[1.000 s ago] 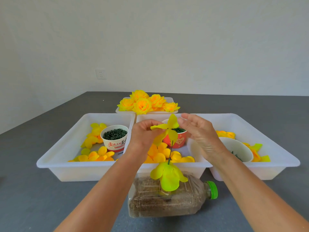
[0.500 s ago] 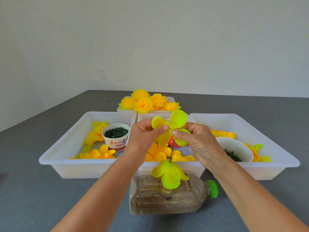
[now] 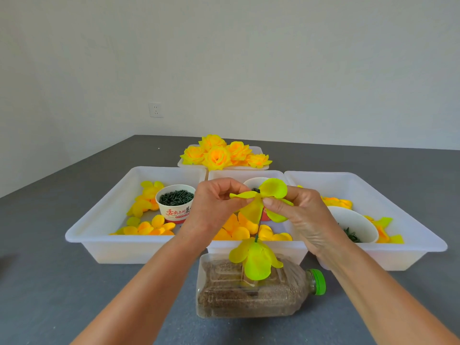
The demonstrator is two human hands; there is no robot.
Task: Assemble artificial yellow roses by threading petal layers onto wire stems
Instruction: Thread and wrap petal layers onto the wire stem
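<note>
The rear wall (image 3: 273,58) was plain, pale grey-white and unmarked, and it filled the upper half of the view. A second wall (image 3: 37,95) of the same finish met it at a faint vertical corner on the left. One white socket outlet (image 3: 156,110) was mounted low on the wall near that corner. The worktop (image 3: 62,282) was a dark grey, matt, finely speckled surface that ran back to both walls. Lighting was soft and even, and shadows on the grey surface were faint.
</note>
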